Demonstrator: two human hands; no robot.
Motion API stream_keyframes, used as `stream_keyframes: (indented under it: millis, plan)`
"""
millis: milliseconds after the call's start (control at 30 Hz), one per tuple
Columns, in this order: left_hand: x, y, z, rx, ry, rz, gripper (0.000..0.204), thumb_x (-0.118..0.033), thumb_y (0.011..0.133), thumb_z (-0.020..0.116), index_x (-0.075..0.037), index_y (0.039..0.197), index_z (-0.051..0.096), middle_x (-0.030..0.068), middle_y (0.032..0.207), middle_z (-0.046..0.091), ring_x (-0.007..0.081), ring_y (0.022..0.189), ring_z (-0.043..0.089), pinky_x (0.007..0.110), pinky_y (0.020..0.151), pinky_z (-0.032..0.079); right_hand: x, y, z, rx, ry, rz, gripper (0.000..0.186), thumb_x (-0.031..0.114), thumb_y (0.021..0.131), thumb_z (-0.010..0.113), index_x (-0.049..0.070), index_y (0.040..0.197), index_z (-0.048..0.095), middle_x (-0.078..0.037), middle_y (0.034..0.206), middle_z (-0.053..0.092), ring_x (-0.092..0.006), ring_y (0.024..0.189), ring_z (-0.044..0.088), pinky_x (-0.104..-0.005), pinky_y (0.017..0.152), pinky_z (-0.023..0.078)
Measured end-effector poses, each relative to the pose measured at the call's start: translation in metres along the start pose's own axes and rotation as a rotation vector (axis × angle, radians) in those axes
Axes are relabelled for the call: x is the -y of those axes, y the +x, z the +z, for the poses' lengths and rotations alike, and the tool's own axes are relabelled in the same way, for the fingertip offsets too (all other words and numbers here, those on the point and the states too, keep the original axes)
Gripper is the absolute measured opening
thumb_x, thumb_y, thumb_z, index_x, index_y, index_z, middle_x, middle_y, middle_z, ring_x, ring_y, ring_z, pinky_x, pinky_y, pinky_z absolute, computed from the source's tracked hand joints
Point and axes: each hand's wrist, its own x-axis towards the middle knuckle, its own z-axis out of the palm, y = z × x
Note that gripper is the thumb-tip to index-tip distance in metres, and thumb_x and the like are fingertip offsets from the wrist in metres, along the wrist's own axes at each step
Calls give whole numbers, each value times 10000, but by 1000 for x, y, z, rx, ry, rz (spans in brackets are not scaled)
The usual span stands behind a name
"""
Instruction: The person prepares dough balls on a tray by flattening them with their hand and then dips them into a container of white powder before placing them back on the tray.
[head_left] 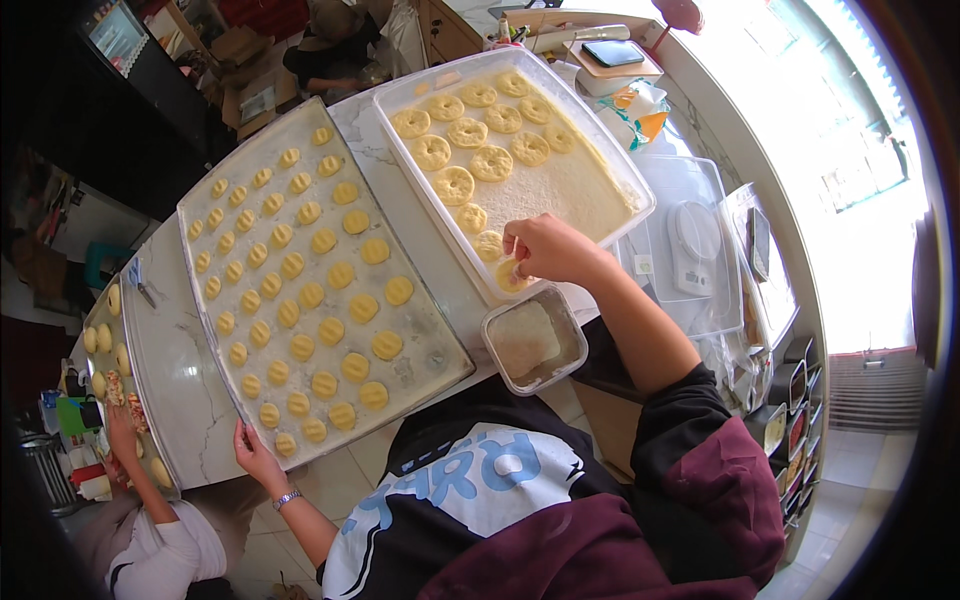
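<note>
Mid-frame, the right hand [550, 250], fingers [516, 240] bunched, touched a dough round [509, 279] in the tub [565, 200]; lower left, the left hand [259, 460] met the tray [425, 352]. Whether either gripped, I couldn't tell.

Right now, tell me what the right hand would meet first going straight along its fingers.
Most likely the flattened dough round at the near end of the white plastic tub, just below the right hand; contact already is unclear.

Right hand [552, 248] partly hides 1 dough round [507, 279].
</note>
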Motion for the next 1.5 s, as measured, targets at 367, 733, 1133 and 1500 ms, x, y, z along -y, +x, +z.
stream_keyframes:
  millis: [367, 733, 1133, 1500]
  plan:
    - [1, 0, 2, 7, 14, 29, 302, -108, 897, 516, 47, 1156, 515, 107, 1033, 588, 162, 892, 544, 284, 816, 434, 3, -13, -17, -393, 40, -69, 168, 35, 711, 642, -12, 867, 599, -121, 788, 630, -225, 736, 617, -312, 692, 490]
    - [-1, 3, 4, 20, 15, 17, 290, -118, 891, 529, 41, 1133, 540, 89, 1017, 600, 138, 880, 549, 270, 807, 434, 102, 23, 140, 126, -55, -426, 213, 67, 767, 547, -33, 953, 579, -178, 956, 558, -323, 920, 561, -400, 786, 461]
    - [-2, -1, 5, 22, -5, -2, 307, -120, 895, 517, 47, 1152, 521, 112, 1057, 590, 169, 927, 545, 292, 840, 426, 107, 34, 136, 184, 18, -457, 157, 51, 700, 595, 0, 847, 574, -145, 851, 585, -287, 825, 586, -367, 693, 471]
    - [0, -1, 2, 16, -18, 24, 301, -118, 896, 518, 50, 1145, 523, 111, 1055, 591, 170, 920, 548, 293, 837, 426, -18, 47, -32, -343, 143, 104, 304, 151, 772, 644, -9, 1022, 583, -70, 771, 618, -118, 677, 573, -265, 611, 463]
